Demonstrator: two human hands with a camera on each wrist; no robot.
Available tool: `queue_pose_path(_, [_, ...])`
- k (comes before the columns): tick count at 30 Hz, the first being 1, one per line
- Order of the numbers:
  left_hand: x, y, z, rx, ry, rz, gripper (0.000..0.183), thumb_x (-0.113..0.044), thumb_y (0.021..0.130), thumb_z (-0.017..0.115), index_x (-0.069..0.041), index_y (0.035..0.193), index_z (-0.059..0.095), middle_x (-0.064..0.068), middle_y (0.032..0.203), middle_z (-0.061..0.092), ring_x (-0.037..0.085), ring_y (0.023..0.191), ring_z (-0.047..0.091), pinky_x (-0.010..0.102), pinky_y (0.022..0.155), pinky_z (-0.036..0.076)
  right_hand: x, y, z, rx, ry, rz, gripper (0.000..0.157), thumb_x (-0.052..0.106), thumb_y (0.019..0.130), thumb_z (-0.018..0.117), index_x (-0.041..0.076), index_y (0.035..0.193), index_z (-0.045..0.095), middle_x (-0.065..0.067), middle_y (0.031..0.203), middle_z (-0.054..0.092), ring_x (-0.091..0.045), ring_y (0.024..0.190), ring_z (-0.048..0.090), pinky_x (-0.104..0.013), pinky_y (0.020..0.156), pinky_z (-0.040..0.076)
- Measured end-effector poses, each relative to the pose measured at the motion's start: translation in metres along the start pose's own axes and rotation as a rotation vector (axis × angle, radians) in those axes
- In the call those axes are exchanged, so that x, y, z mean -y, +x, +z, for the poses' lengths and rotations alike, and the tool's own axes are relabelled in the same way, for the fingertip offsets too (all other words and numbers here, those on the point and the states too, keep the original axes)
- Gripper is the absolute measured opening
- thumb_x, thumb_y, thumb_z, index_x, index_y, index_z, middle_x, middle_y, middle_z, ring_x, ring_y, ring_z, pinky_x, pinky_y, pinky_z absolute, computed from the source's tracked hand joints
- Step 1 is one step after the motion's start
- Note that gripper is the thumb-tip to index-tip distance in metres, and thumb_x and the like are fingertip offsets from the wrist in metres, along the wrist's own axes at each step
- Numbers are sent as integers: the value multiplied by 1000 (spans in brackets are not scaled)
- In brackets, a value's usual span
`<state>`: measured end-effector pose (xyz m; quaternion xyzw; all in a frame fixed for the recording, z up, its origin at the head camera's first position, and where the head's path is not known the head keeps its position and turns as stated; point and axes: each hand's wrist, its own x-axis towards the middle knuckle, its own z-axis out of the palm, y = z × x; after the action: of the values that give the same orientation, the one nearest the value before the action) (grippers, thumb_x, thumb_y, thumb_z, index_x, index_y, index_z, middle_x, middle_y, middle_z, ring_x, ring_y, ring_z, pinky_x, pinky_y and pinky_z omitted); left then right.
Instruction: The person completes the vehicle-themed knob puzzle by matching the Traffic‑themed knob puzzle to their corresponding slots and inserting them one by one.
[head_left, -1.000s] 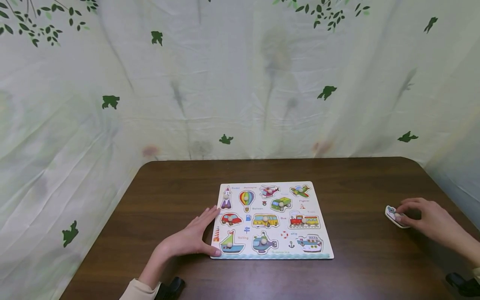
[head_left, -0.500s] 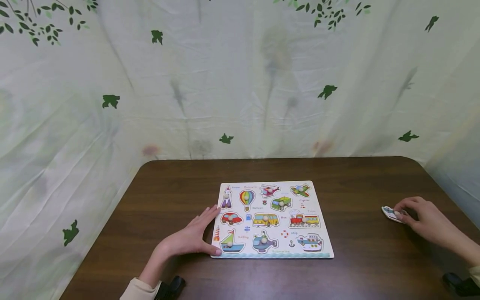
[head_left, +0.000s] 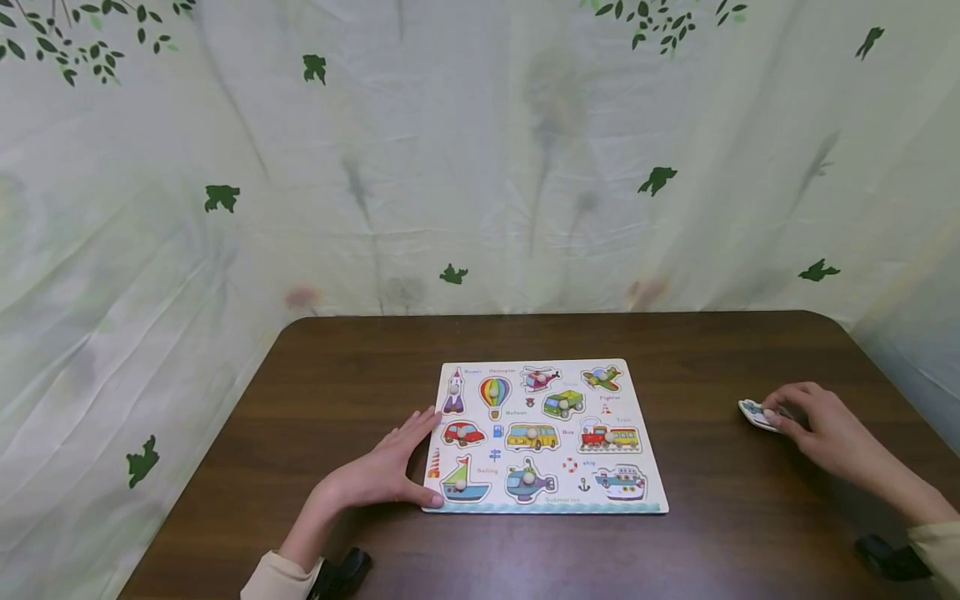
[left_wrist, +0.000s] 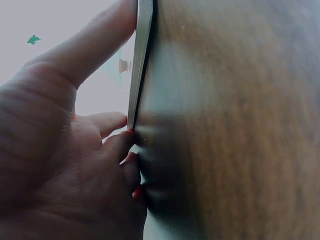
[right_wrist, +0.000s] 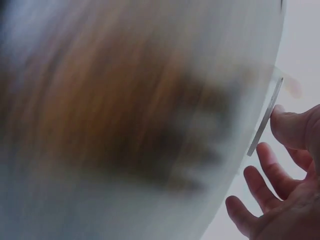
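A white puzzle board (head_left: 577, 497) lies flat on the brown table, bearing colourful vehicle pictures, several with small knobs. My left hand (head_left: 378, 475) rests at the board's left edge with its fingers extended and its thumb on the lower-left corner. In the left wrist view, the thumb and fingertips touch the thin board edge (left_wrist: 140, 65). To the right of the board, my right hand (head_left: 828, 429) pinches a small white-edged puzzle piece (head_left: 752, 412) just over the table. The piece's thin edge (right_wrist: 265, 117) shows at the fingertips in the right wrist view; its picture is mostly hidden.
The dark wooden table (head_left: 360, 358) has rounded far corners. Behind and at both sides hangs a pale curtain (head_left: 480, 167) with green leaf prints. Bare tabletop lies between the board and my right hand.
My right hand has moved left, toward the board, and slightly farther away from me, carrying the puzzle piece. The left hand and the board have stayed in place.
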<state>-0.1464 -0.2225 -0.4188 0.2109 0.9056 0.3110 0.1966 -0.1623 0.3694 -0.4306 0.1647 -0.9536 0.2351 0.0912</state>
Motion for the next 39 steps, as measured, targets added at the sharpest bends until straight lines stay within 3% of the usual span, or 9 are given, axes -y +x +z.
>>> queue_pose_path(10, [2,2,1,3,3,-2,113,-51,72,83,-8,157,21,12,163,14,35,149,4,57,116,7,25,9,5,-11,48,-6,15,5,89,72,11,100,64,-18,109,57,-35,98,50,-54,72,42])
queue_pose_path(20, [2,1,1,-2,-7,6,113,-50,72,83,-7,157,21,13,163,14,36,149,4,58,116,7,49,13,15,-119,22,-150,32,-6,76,78,15,96,64,-7,109,59,-24,99,49,-30,76,36])
queue_pose_path(32, [4,2,2,-1,7,-6,114,-52,72,83,-9,157,21,11,163,14,35,149,4,57,116,7,72,10,21,-139,44,-218,38,-8,73,80,19,95,65,-1,111,57,-21,102,48,-25,82,35])
queue_pose_path(39, [3,2,1,0,9,-6,114,-52,72,82,-7,157,21,12,163,13,36,149,4,57,116,7,85,9,22,-179,-1,-280,41,-9,67,83,18,93,66,-6,112,55,-26,101,49,-34,81,35])
